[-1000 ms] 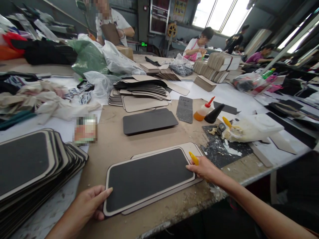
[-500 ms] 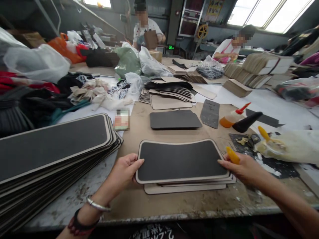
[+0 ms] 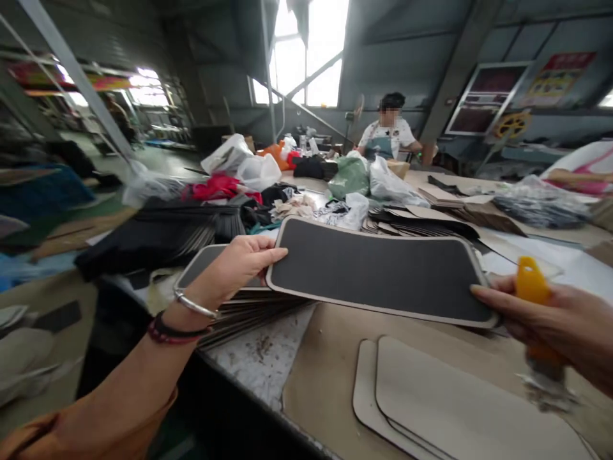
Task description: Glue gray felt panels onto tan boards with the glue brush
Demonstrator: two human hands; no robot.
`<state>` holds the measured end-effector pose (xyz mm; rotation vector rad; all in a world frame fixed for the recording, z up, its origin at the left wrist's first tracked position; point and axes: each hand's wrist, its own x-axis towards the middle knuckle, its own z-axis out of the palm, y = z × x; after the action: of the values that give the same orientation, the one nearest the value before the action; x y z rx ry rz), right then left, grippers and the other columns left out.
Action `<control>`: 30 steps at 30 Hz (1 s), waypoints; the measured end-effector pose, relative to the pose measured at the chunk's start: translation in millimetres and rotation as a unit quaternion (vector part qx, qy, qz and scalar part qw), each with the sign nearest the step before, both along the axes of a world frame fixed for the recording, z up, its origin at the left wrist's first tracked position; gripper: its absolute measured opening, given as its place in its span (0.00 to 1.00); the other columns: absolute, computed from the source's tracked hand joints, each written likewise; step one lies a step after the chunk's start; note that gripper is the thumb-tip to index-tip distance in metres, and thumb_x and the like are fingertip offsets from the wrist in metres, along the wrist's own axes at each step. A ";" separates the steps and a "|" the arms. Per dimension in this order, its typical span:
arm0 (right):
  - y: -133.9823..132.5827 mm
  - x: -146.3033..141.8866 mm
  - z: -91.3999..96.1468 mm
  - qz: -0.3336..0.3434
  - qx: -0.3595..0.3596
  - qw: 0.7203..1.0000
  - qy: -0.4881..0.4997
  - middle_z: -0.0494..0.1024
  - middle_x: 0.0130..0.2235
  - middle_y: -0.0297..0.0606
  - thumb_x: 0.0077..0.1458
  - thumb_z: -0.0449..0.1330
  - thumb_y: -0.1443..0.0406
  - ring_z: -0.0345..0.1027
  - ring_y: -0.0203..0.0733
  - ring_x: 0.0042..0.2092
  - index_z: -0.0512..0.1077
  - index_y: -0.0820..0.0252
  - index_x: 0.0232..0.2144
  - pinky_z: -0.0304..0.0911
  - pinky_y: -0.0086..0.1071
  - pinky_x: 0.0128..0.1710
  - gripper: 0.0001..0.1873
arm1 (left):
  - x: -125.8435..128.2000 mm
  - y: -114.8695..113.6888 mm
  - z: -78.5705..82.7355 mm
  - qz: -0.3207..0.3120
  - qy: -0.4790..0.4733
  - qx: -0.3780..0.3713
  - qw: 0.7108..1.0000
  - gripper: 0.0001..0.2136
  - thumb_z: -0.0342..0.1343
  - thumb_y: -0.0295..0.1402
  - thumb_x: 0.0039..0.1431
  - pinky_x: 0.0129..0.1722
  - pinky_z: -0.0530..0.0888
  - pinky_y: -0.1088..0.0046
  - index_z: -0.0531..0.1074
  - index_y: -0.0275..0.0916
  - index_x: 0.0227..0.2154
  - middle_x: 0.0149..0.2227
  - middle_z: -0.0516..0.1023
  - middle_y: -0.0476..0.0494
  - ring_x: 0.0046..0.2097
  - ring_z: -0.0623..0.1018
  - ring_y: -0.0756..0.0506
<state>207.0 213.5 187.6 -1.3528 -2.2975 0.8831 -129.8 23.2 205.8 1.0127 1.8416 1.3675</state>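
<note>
A dark grey panel (image 3: 378, 275) with rounded corners and a pale border is held up above the table, its right end lower than its left. My left hand (image 3: 239, 268) pinches its left end, thumb on top. At the other end my right hand (image 3: 569, 319) grips the panel with its thumb on the face. A yellow-handled scraper (image 3: 531, 281) is also tucked in that hand, its blade crusted with pale residue. Behind my left wrist lies a stack of similar panels (image 3: 204, 262), partly covered. Below the held panel rest several pale beige panels (image 3: 460, 390) with dark edges.
Brown board (image 3: 330, 345) covers part of the worktable, whose edge runs diagonally at lower left. Black folded material (image 3: 158, 230) lies beyond the stack. Plastic bags (image 3: 393, 182) and cloth scraps crowd the far side. A co-worker (image 3: 390, 137) is behind the table.
The panel has been lifted off the pale panels and carried left towards the stack, both hands still on it. My view has turned left, and the scraper's blade now shows.
</note>
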 end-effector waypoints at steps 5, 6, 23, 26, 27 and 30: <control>-22.1 -134.1 13.8 0.039 -0.134 0.983 0.120 0.58 0.12 0.26 0.40 0.61 0.52 0.48 0.28 0.15 0.62 0.59 0.20 0.44 0.24 0.15 0.17 | -72.2 -50.7 3.5 0.116 0.009 -0.006 0.993 0.17 0.64 0.44 0.34 0.18 0.60 0.81 0.68 0.35 0.19 0.16 0.65 0.55 0.18 0.63 0.56; -26.1 -152.6 13.1 0.048 -0.147 0.980 0.127 0.58 0.12 0.25 0.40 0.61 0.55 0.48 0.27 0.15 0.61 0.59 0.20 0.44 0.24 0.14 0.16 | -82.6 -58.8 0.9 0.130 0.009 -0.009 0.991 0.18 0.64 0.45 0.32 0.17 0.60 0.81 0.68 0.34 0.18 0.16 0.64 0.55 0.18 0.62 0.56; -39.9 -215.5 -15.4 0.093 -0.223 0.968 0.074 0.56 0.10 0.23 0.51 0.56 0.65 0.47 0.26 0.13 0.58 0.59 0.18 0.43 0.21 0.13 0.13 | -144.4 -84.9 -51.1 0.196 -0.017 -0.040 0.980 0.21 0.65 0.47 0.27 0.18 0.58 0.79 0.70 0.34 0.19 0.15 0.67 0.52 0.18 0.63 0.54; -37.5 -216.6 -20.0 0.096 -0.181 0.978 0.037 0.56 0.10 0.23 0.51 0.56 0.64 0.48 0.27 0.13 0.59 0.59 0.17 0.44 0.22 0.13 0.14 | -146.2 -84.6 -55.1 0.214 0.003 -0.040 0.976 0.22 0.66 0.47 0.27 0.18 0.56 0.79 0.71 0.34 0.22 0.16 0.68 0.53 0.18 0.63 0.55; -36.6 -217.0 -21.5 0.101 -0.155 0.983 0.016 0.56 0.10 0.24 0.51 0.57 0.63 0.49 0.27 0.13 0.60 0.59 0.17 0.45 0.22 0.13 0.14 | -146.8 -84.2 -55.9 0.221 0.010 -0.040 0.974 0.22 0.66 0.47 0.27 0.18 0.56 0.79 0.71 0.34 0.23 0.16 0.69 0.53 0.18 0.63 0.55; -34.8 -218.4 -24.7 0.107 -0.088 0.990 -0.042 0.60 0.12 0.26 0.50 0.57 0.62 0.53 0.28 0.14 0.62 0.59 0.17 0.48 0.23 0.15 0.14 | -148.6 -82.9 -55.0 0.235 0.033 -0.044 0.970 0.23 0.66 0.46 0.27 0.19 0.59 0.79 0.71 0.34 0.25 0.17 0.71 0.54 0.19 0.65 0.54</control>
<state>-11.4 178.7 162.9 -1.2484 -2.5150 1.1390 -278.4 -59.7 150.8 0.5985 2.2690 1.5098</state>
